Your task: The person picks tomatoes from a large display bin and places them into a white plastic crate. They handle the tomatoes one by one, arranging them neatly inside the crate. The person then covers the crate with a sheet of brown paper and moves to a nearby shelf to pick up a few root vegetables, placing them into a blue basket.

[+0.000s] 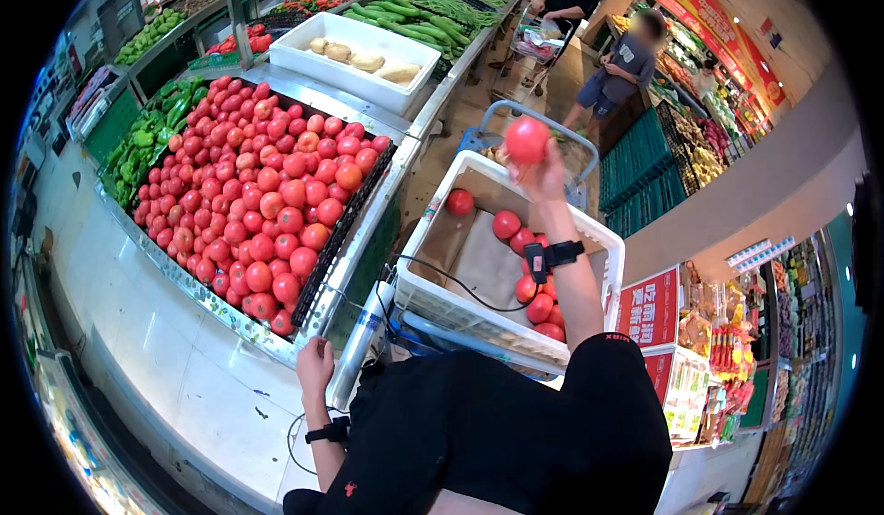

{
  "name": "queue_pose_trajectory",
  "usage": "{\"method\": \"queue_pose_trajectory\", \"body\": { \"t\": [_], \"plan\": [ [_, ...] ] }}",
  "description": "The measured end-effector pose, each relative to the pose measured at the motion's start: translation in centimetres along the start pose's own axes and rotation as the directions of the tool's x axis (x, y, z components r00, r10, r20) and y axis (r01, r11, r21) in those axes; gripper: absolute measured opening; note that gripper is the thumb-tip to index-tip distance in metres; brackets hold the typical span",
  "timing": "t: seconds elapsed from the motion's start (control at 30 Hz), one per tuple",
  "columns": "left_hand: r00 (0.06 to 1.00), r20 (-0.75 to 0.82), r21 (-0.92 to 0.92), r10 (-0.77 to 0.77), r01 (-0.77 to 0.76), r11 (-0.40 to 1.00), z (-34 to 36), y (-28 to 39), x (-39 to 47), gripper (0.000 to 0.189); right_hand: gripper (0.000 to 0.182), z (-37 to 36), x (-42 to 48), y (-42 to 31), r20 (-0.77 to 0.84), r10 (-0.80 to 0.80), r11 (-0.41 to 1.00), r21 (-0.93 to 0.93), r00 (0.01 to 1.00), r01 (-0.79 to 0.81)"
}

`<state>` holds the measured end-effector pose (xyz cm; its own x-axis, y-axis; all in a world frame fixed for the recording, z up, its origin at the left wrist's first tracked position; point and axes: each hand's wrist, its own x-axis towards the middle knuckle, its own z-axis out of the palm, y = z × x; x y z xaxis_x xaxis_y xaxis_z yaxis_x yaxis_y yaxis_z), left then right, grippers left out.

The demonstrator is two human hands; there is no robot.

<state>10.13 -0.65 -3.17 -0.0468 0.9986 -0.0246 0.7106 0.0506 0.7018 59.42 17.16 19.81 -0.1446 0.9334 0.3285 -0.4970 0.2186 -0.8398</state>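
Observation:
My right hand (542, 176) is raised above the far side of a white plastic crate (421, 290), gripping a red tomato (527, 140). Inside the crate, several tomatoes (506, 224) lie mostly along the right side, with one in the far left corner. Its base shows a pale liner (483, 259). My left hand (315, 366) hangs by the near corner of the metal display stand, beside a roll of clear plastic bags (359, 349). Its fingers are curled, and whether they hold anything is hidden. A large heap of tomatoes (255, 197) fills the display to the left.
Under the crate is a blue cart with a handle (590, 162). A black cable (476, 301) runs from my right wrist across the crate. Green peppers (148, 138) and a white box of pale gourds (286, 52) border the tomatoes. Two people and a shopping trolley (532, 52) are in the aisle.

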Motion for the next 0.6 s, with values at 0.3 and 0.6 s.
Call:
{"method": "queue_pose_trajectory", "body": {
  "t": [0.3, 0.6],
  "plan": [
    [0.999, 0.042, -0.048, -0.011, 0.013, 0.999, 0.4, 1.8, 1.6, 0.019, 0.079, 10.7, 3.9, -12.3, -0.012, -0.538, 0.843, -0.016, 0.843, 0.538],
    [0.993, -0.049, -0.074, -0.104, 0.1, 0.992, -2.1, -1.3, 0.1, 0.02, 0.052, 12.4, 13.3, -7.6, 0.176, -0.139, 0.742, 0.67, 0.975, -0.015]
  ]
}}
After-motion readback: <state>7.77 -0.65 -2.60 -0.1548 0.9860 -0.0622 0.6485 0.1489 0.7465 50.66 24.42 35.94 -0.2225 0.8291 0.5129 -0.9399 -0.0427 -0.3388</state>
